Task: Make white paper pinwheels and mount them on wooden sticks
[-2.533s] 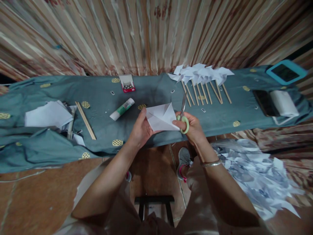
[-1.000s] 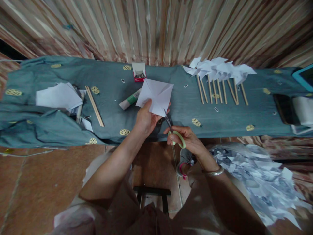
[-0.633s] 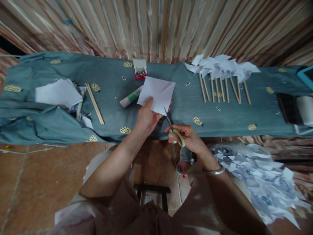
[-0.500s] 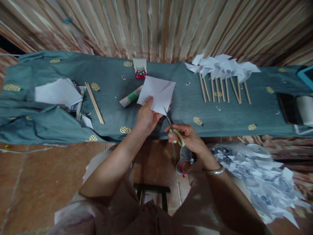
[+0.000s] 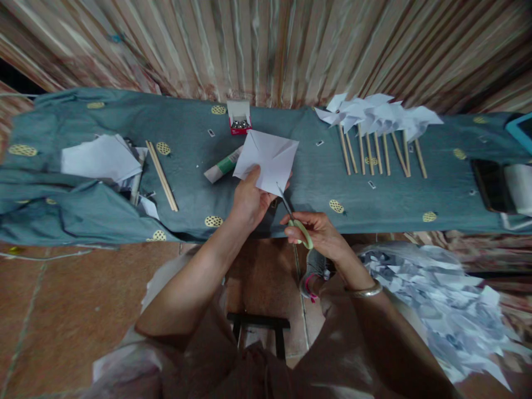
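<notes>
A white square of paper (image 5: 270, 158) with cuts or creases running in from its corners is pinched in my left hand (image 5: 249, 199), thumb on top and fingers underneath. My right hand (image 5: 318, 233) grips scissors (image 5: 301, 230) with pale green handles. Their blades lie at the paper's near corner, the tip pointing in toward its middle. Just beyond the paper, a small red and white box (image 5: 240, 124) holds shiny metal pins or tacks. A green and white tube (image 5: 224, 165) lies partly under the paper's left side.
Paper pinwheels (image 5: 378, 113) on wooden sticks lie in a row at the right. Loose sticks (image 5: 162, 176) and a stack of white paper (image 5: 100, 158) are on the left. A dark phone (image 5: 492, 185) sits at the far right. Below the table stands a bag of paper pieces (image 5: 444, 305).
The scissors have shifted slightly, their tip reaching a little farther into the paper's near corner. My left hand and the paper stay almost in place.
</notes>
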`<state>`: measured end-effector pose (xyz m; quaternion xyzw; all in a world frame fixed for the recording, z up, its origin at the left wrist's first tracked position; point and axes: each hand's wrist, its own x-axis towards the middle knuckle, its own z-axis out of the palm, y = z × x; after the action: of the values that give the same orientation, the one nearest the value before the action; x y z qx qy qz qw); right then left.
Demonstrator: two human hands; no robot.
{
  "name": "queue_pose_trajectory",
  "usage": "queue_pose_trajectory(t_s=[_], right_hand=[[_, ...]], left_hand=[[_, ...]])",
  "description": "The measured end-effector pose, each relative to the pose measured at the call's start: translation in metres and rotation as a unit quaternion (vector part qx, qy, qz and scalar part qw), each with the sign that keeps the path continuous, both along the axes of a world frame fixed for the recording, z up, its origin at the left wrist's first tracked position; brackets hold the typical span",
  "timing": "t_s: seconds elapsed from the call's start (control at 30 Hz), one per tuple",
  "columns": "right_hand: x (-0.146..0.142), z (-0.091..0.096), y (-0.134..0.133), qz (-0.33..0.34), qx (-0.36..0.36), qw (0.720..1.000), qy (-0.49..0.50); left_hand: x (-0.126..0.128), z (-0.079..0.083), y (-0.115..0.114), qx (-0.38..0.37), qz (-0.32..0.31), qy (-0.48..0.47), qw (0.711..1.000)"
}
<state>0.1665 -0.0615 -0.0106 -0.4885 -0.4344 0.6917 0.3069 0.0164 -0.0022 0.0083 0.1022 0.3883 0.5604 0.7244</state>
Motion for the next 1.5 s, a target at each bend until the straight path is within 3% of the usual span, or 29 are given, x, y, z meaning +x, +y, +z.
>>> queue_pose_trajectory(t_s=[1.5], right_hand=[[-0.0004, -0.0047, 0.0011, -0.022, -0.026, 0.999, 0.005]], left_hand=[[0.0012, 0.0053, -0.0032, 0.0, -0.009, -0.019, 1.0]])
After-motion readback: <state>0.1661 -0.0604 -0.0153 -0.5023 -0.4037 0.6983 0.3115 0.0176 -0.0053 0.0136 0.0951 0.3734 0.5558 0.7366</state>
